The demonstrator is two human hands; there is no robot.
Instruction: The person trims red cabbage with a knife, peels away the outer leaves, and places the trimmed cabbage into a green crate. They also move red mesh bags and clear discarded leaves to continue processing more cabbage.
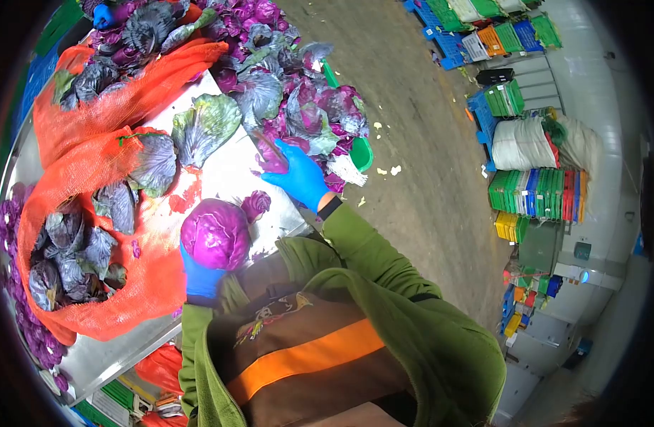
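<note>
So we've got a purple cabbage [215,233] sitting at the near edge of the bench [152,333], peeled smooth and shiny. Our left hand [201,276], in a blue glove, is cupped against its near side, mostly hidden under it, so we can't tell if it's carrying the weight or just steadying it. A small purple leaf [256,205] lies right beside the cabbage.

Our right hand [298,173], same blue glove, is out past the bench's edge with thumb and fingers partly spread around a bit of purple leaf [270,158]. We honestly can't tell if it's pinching that or only touching it. Just beyond is a big leaf pile [298,107], with a green crate [362,154] peeking out.

Left of the cabbage there's a red mesh bag [152,274], mouth gaping, with darker cabbages [78,249] inside. A large grey-green leaf [206,132] lies flat further up the bench. Somebody else's gloved hand [103,16] shows at the far end, among more cabbage.
</note>
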